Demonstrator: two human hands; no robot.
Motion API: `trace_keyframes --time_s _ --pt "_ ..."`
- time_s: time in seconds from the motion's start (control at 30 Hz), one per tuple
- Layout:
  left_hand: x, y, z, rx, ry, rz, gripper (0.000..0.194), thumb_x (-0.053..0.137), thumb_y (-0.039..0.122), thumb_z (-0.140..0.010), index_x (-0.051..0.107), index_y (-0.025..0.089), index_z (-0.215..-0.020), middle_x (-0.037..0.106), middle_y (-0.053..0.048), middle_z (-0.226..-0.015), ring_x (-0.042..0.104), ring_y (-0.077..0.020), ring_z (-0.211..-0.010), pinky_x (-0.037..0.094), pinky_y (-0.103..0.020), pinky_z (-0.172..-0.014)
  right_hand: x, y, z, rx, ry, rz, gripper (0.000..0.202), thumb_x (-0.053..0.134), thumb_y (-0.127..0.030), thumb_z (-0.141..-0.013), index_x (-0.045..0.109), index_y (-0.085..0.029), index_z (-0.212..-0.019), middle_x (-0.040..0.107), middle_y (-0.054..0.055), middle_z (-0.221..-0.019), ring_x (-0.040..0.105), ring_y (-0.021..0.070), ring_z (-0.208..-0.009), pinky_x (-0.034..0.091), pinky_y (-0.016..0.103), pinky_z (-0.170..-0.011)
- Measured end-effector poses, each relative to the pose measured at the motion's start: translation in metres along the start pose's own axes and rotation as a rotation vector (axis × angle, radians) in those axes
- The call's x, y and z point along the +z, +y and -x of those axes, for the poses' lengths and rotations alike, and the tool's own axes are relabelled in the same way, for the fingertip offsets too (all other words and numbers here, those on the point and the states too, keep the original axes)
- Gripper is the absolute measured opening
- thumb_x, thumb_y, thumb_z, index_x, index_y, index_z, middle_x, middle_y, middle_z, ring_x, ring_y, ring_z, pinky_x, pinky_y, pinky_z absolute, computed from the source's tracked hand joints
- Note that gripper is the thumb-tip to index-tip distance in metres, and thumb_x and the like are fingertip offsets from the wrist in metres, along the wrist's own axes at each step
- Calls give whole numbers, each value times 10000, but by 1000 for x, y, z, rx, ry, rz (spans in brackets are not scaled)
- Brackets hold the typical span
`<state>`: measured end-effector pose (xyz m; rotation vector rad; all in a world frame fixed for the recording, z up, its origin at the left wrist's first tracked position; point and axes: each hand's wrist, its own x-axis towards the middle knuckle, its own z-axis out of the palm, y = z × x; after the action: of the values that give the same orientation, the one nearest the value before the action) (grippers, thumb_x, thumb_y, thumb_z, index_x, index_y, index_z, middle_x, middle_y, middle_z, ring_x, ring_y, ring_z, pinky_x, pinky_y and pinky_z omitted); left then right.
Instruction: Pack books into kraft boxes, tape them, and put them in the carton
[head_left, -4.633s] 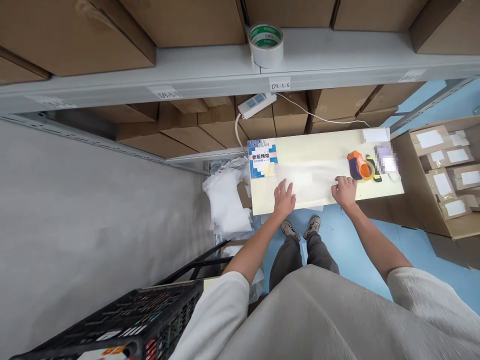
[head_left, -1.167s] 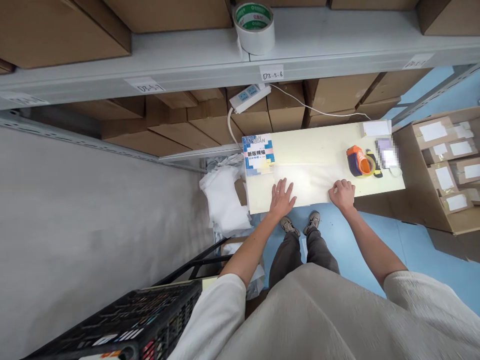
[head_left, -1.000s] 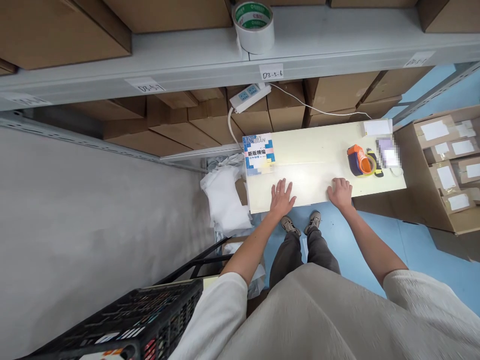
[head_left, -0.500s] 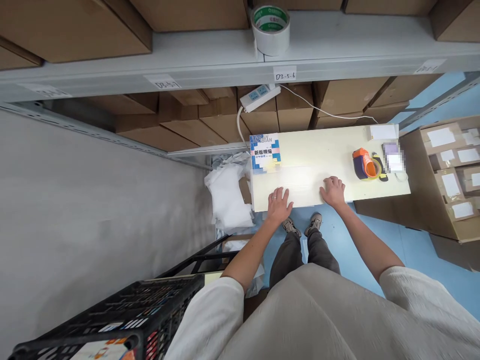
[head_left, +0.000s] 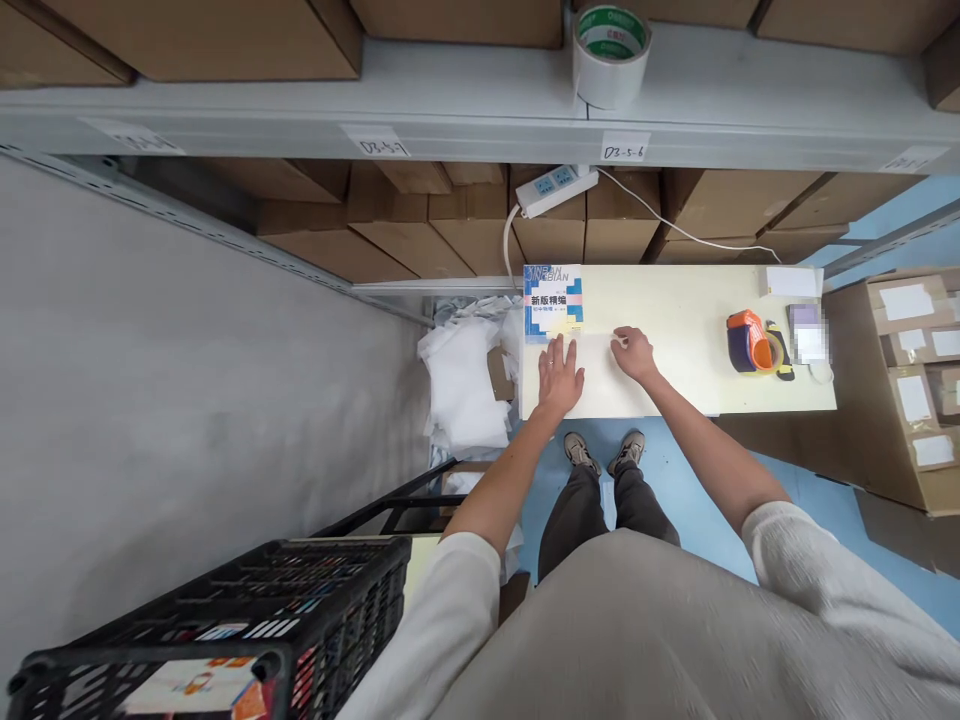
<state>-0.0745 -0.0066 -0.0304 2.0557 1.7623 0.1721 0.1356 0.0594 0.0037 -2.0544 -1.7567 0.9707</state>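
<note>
A blue and white book (head_left: 553, 300) lies flat at the left end of the pale tabletop (head_left: 675, 300). My left hand (head_left: 561, 378) rests just below it, fingers outstretched, the tips close to the book's lower edge. To the right of that hand, a faint clear plastic sheet (head_left: 598, 352) lies on the surface and is hard to make out against it. My right hand (head_left: 634, 353) has its fingers curled, with thumb and forefinger pinched at what appears to be the sheet's upper right edge.
A tape dispenser (head_left: 750, 343), a white box (head_left: 790, 282) and a purple item (head_left: 804, 320) sit at the table's right. A power strip (head_left: 556, 190) hangs behind. Cartons (head_left: 907, 370) stand right; a black crate (head_left: 225, 610) is lower left. White bags (head_left: 469, 385) lie left.
My right hand has moved left and up from the table's front edge, and its fingers have curled. My left hand has slid up toward the book. The view has shifted slightly.
</note>
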Motion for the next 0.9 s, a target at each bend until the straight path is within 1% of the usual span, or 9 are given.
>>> trace_keyframes --time_s 0.07,0.17,0.27,0.37,0.43,0.53,0.7,0.8,0.9 --pt "4 -3 -5 -3 -4 13 773 352 433 -1103 137 180 -1801 109 -135 -1882 87 -364 -1746 136 -625 -1401 11 -21 -17 44 -49 -154 383 582 -325 -974 713 -238 -1323 749 104 -1349 692 283 -1191 534 455 -1106" --pt "10 -5 -5 -6 -15 20 759 306 434 -1113 129 170 -1802 100 -130 -1881 77 -336 -1751 104 -615 -1412 24 -45 -37 91 -69 -293 422 635 -258 -914 726 -223 -1324 766 94 -1364 705 267 -1247 527 419 -1157" --pt "13 -7 -1 13 -1 22 750 289 455 -1122 143 170 -1801 113 -118 -1880 66 -312 -1753 75 -597 -1421 32 -59 -51 149 -88 -392 519 643 -174 -836 722 -188 -1349 750 122 -1413 701 268 -1299 529 402 -1168" --pt "12 -8 1 19 7 28 746 314 453 -1121 174 169 -1797 133 -119 -1876 76 -311 -1752 67 -598 -1423 36 -67 -61 211 -105 -449 563 639 -172 -806 715 -154 -1363 753 139 -1403 710 258 -1293 551 383 -1131" --pt "11 -8 1 18 7 31 740 327 445 -1119 205 160 -1790 141 -120 -1874 85 -315 -1751 72 -598 -1424 36 -72 -67 246 -88 -441 518 654 -208 -801 743 -155 -1309 780 132 -1336 723 262 -1255 560 384 -1104" --pt "11 -7 1 15 6 33 731 326 437 -1118 233 151 -1785 145 -118 -1872 94 -317 -1750 85 -596 -1426 36 -78 -74 323 -64 -420 368 688 -243 -777 789 -179 -1125 816 107 -1180 744 277 -1166 592 380 -1015" --pt "9 -7 1 19 -3 33 750 354 427 -1110 197 165 -1795 153 -112 -1869 105 -325 -1747 108 -609 -1423 38 -91 -85 436 -65 -467 110 723 -223 -737 766 -183 -830 809 95 -907 750 274 -983 602 340 -816" --pt "8 -7 2 23 -7 36 769 368 419 -1104 160 174 -1803 143 -107 -1869 110 -332 -1746 116 -615 -1422 40 -97 -90 475 -57 -467 61 764 -219 -723 745 -186 -770 780 87 -818 740 269 -920 584 337 -765" --pt "8 -7 2 26 -2 44 777 377 415 -1101 145 188 -1807 146 -102 -1867 116 -336 -1745 116 -624 -1422 43 -100 -94 474 -76 -457 95 791 -235 -717 736 -186 -778 760 73 -781 734 258 -874 580 338 -752"
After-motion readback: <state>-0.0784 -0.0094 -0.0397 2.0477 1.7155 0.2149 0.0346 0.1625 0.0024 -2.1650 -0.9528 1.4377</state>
